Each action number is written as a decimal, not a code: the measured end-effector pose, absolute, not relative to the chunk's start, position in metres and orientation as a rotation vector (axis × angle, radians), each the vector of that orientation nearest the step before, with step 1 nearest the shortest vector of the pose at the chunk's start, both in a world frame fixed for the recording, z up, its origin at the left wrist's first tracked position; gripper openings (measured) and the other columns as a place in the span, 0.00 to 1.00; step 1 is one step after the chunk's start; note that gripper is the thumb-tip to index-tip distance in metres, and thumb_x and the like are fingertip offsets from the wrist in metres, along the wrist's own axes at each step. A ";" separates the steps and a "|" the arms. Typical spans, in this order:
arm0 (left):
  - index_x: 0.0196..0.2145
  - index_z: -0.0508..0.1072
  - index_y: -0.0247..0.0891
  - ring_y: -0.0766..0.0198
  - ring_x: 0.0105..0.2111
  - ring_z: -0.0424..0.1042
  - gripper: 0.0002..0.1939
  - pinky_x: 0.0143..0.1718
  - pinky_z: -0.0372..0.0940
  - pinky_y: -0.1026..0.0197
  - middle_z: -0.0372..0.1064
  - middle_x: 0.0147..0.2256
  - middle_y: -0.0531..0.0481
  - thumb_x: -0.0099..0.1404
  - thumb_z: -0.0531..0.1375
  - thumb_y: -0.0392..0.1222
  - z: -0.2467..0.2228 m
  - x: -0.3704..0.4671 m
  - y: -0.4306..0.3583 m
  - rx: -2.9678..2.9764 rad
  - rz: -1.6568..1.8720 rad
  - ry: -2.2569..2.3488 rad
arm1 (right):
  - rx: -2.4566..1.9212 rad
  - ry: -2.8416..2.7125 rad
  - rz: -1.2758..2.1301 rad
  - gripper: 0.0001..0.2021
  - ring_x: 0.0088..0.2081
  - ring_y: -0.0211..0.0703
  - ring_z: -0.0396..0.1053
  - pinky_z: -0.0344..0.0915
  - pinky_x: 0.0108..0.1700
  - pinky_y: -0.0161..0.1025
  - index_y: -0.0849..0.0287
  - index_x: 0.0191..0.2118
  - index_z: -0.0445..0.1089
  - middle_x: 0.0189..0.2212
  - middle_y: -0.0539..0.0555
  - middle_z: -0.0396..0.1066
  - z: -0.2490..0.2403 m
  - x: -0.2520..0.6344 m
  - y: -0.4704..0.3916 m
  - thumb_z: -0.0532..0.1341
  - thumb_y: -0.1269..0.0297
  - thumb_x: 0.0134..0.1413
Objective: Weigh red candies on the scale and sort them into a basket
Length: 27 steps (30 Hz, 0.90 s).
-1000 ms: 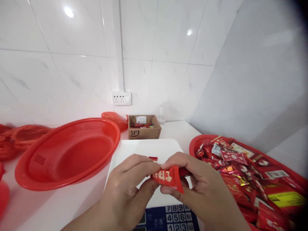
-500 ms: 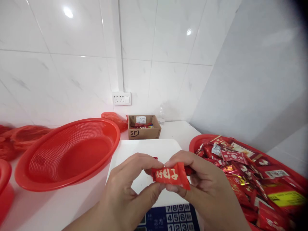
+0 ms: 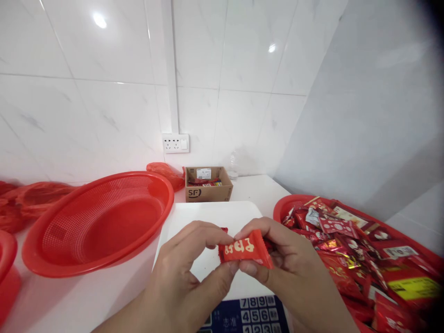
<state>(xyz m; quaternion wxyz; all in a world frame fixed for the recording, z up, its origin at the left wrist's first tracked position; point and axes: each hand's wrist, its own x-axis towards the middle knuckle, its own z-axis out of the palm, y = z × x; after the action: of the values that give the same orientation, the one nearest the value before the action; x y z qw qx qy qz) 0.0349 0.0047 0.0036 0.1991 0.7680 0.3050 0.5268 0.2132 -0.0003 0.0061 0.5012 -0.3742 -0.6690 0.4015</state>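
A small red wrapped candy point(image 3: 244, 249) with pale lettering is pinched between both hands over the scale. My left hand point(image 3: 196, 268) is closed, thumb and forefinger on the candy's left end. My right hand point(image 3: 287, 259) grips its right end the same way. Some darker red wrapping shows behind the right fingers, partly hidden. Below the hands lies the white weighing plate point(image 3: 183, 215) of a scale, with its dark blue keypad point(image 3: 243, 317) at the front, partly covered by my wrists.
To the right, a red basket point(image 3: 280, 203) is heaped with wrapped snacks point(image 3: 340, 226). A red strainer basket point(image 3: 114, 231) stands on the left. At the back are a cardboard box point(image 3: 208, 193) holding packets and a red plastic bag point(image 3: 166, 173). A tiled wall with a socket point(image 3: 175, 143) rises behind.
The candy has tilted slightly between my fingers, its right part now higher. Both hands stay in nearly the same place.
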 end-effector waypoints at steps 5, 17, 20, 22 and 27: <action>0.39 0.73 0.42 0.68 0.33 0.74 0.11 0.34 0.70 0.68 0.74 0.34 0.54 0.61 0.62 0.29 0.004 0.036 0.007 2.156 1.485 0.837 | -0.907 -1.594 0.941 0.05 0.29 0.36 0.68 0.65 0.30 0.30 0.54 0.33 0.73 0.27 0.47 0.73 0.004 0.213 -0.001 0.69 0.63 0.53; 0.33 0.72 0.40 0.63 0.32 0.68 0.11 0.34 0.65 0.62 0.70 0.31 0.52 0.70 0.55 0.47 0.006 0.031 0.006 1.791 1.124 0.827 | -0.863 -1.540 1.031 0.10 0.30 0.35 0.71 0.68 0.31 0.28 0.49 0.41 0.75 0.29 0.47 0.76 0.006 0.214 0.000 0.68 0.56 0.53; 0.30 0.73 0.39 0.63 0.31 0.65 0.15 0.34 0.63 0.62 0.68 0.28 0.51 0.69 0.55 0.50 0.003 0.031 0.010 1.580 1.021 0.712 | -0.820 -1.544 1.040 0.04 0.31 0.36 0.73 0.69 0.33 0.29 0.52 0.35 0.75 0.27 0.47 0.76 0.008 0.212 -0.003 0.66 0.60 0.58; 0.29 0.73 0.38 0.62 0.32 0.65 0.17 0.36 0.63 0.61 0.67 0.28 0.51 0.69 0.56 0.51 0.000 0.033 0.014 1.460 0.971 0.618 | -0.810 -1.510 1.076 0.05 0.31 0.38 0.75 0.70 0.34 0.32 0.54 0.33 0.73 0.26 0.48 0.77 0.008 0.210 -0.005 0.65 0.61 0.59; 0.29 0.74 0.36 0.64 0.29 0.67 0.19 0.34 0.64 0.61 0.67 0.26 0.51 0.66 0.60 0.56 -0.005 0.039 0.020 1.301 0.912 0.469 | -0.834 -1.502 1.157 0.09 0.29 0.39 0.74 0.70 0.32 0.34 0.56 0.30 0.70 0.25 0.49 0.75 0.006 0.208 -0.006 0.64 0.58 0.60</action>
<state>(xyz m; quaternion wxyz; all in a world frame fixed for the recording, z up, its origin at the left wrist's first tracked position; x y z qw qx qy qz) 0.0393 0.0198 -0.0047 0.6763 0.5784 0.2085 0.4057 0.2078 -0.0062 0.0060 0.5100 -0.3464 -0.6236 0.4806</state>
